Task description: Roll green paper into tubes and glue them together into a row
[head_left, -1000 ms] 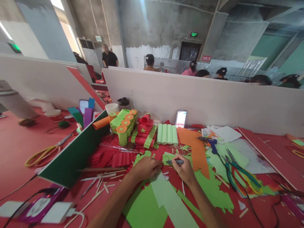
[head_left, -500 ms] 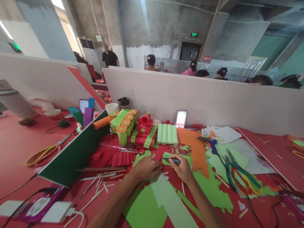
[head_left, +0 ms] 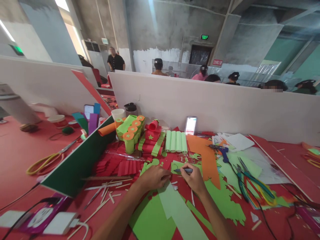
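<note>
My right hand (head_left: 193, 177) grips a grey-blue marker pen (head_left: 183, 170), its tip resting on a small green paper piece (head_left: 176, 164). A dark curved line shows on that paper beside the tip. My left hand (head_left: 155, 177) is closed at the left edge of the same piece, fingers curled and fingertips partly hidden. Under and below my hands lie a pale green paper strip (head_left: 181, 210) and a larger green sheet (head_left: 150, 216). Behind them stand light green paper rolls (head_left: 176, 141) and a red and green paper model (head_left: 151, 138).
At right lie a blue glue gun (head_left: 221, 150), pliers (head_left: 241, 180), scissors (head_left: 260, 186) and an orange sheet (head_left: 208, 160). A green board (head_left: 77, 160) stands at left, near scattered sticks (head_left: 107, 193). A white partition (head_left: 212, 103) runs behind, with people beyond it.
The marker has swung to lie flatter, its tip shifting slightly right and down, and more of the drawn curve shows. My left hand stays almost in place.
</note>
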`<state>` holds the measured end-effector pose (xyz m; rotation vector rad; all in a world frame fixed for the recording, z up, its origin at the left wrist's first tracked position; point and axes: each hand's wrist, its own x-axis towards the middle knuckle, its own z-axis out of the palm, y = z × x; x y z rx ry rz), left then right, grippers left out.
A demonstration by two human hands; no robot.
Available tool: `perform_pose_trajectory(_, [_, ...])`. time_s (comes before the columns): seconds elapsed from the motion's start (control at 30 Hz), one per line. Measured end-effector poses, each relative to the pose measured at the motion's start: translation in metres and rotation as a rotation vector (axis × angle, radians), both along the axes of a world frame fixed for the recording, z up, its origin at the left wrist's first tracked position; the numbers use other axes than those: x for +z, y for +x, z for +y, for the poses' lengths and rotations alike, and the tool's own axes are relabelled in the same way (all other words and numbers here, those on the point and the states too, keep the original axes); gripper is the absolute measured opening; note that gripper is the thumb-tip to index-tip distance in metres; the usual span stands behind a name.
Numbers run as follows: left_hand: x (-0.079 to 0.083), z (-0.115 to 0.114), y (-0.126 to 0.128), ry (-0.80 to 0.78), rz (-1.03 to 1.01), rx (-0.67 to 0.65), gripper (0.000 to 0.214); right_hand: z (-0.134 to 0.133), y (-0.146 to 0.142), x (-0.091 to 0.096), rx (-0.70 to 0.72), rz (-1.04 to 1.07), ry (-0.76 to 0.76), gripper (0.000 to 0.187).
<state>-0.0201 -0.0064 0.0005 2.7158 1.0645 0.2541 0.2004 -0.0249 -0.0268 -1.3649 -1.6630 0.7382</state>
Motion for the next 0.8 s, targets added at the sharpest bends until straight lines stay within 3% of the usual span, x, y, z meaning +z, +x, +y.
perform_pose_trajectory(0.8, [0.001, 0.000, 0.000, -0.036, -0.017, 0.003, 0.023, -0.001, 0.010, 0.001, -0.059, -0.052, 0.015, 0.017])
